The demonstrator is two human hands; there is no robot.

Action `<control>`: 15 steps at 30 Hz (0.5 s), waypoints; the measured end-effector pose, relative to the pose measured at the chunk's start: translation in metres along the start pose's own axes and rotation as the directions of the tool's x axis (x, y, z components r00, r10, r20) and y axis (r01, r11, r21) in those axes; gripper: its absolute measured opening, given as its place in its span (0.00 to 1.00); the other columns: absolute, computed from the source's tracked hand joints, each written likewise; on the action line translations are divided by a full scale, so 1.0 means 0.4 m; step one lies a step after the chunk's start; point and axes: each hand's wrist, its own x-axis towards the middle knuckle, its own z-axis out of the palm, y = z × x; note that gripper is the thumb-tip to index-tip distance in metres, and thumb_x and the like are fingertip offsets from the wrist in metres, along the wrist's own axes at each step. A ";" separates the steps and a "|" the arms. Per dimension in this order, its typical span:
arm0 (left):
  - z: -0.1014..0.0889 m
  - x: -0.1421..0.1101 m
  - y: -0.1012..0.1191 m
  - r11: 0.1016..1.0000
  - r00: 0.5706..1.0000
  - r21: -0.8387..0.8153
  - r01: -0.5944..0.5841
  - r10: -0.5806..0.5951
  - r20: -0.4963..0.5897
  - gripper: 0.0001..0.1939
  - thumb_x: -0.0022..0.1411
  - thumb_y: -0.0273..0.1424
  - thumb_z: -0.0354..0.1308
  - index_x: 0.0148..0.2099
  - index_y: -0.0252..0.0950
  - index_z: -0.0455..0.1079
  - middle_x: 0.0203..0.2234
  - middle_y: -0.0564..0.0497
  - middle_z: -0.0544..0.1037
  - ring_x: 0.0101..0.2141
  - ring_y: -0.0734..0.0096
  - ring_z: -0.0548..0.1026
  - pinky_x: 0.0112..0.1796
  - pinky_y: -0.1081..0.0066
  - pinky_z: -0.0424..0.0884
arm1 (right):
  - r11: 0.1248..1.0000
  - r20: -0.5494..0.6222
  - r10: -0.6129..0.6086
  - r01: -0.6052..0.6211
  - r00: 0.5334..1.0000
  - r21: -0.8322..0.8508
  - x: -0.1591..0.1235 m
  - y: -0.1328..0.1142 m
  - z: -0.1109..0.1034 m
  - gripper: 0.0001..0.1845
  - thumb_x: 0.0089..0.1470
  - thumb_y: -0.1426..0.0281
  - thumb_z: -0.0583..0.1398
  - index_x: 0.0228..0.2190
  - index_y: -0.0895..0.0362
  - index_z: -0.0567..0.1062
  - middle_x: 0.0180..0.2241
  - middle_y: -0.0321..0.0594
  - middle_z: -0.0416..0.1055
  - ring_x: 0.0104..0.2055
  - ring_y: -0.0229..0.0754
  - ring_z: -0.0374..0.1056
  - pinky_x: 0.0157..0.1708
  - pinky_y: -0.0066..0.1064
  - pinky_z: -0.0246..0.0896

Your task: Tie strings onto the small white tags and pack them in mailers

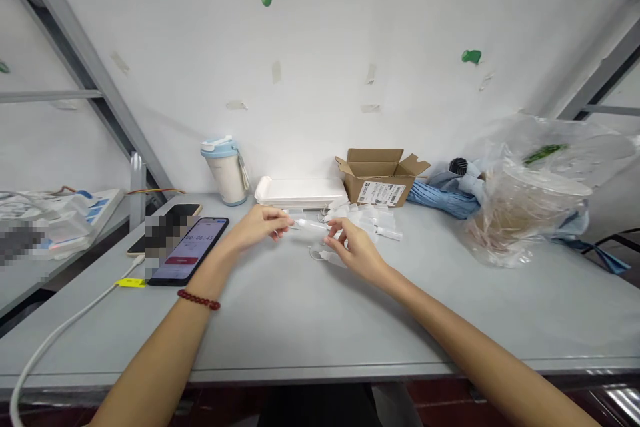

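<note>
Left hand (257, 227) and right hand (359, 252) pinch opposite ends of a clear plastic tube (310, 223) held crosswise between them

A string of small, round, dark red beads circles the left wrist at 8 o'clock, a bracelet (199, 300) just below the left hand (260, 227). The right hand (353, 248) and both forearms are bare. At 6 o'clock, black clothing (317, 407) shows.
</note>
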 end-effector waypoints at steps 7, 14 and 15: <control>-0.060 0.012 -0.038 0.985 0.978 -0.044 0.170 -0.174 -0.112 0.13 0.43 0.39 0.66 0.24 0.32 0.73 0.21 0.51 0.71 0.24 0.75 0.67 0.26 0.74 0.64 | 0.908 0.279 -0.024 0.137 0.960 -0.395 -0.007 -0.013 -0.041 0.13 0.57 0.63 0.57 0.42 0.57 0.69 0.45 0.46 0.68 0.44 0.45 0.67 0.37 0.33 0.59; -0.041 0.039 -0.089 0.955 0.949 0.060 0.291 -0.280 -0.147 0.14 0.38 0.37 0.67 0.21 0.31 0.71 0.17 0.52 0.71 0.19 0.77 0.65 0.20 0.75 0.60 | 0.871 0.386 0.047 0.151 0.921 -0.467 -0.005 -0.017 -0.047 0.15 0.52 0.62 0.62 0.39 0.58 0.71 0.41 0.45 0.71 0.42 0.47 0.67 0.33 0.31 0.55; -0.039 0.042 -0.094 0.951 0.947 0.083 0.297 -0.282 -0.154 0.14 0.38 0.38 0.66 0.21 0.32 0.70 0.16 0.51 0.71 0.18 0.77 0.65 0.20 0.75 0.60 | 0.867 0.389 0.049 0.154 0.920 -0.474 -0.004 -0.015 -0.044 0.14 0.52 0.63 0.63 0.39 0.58 0.71 0.40 0.45 0.72 0.41 0.46 0.67 0.32 0.30 0.55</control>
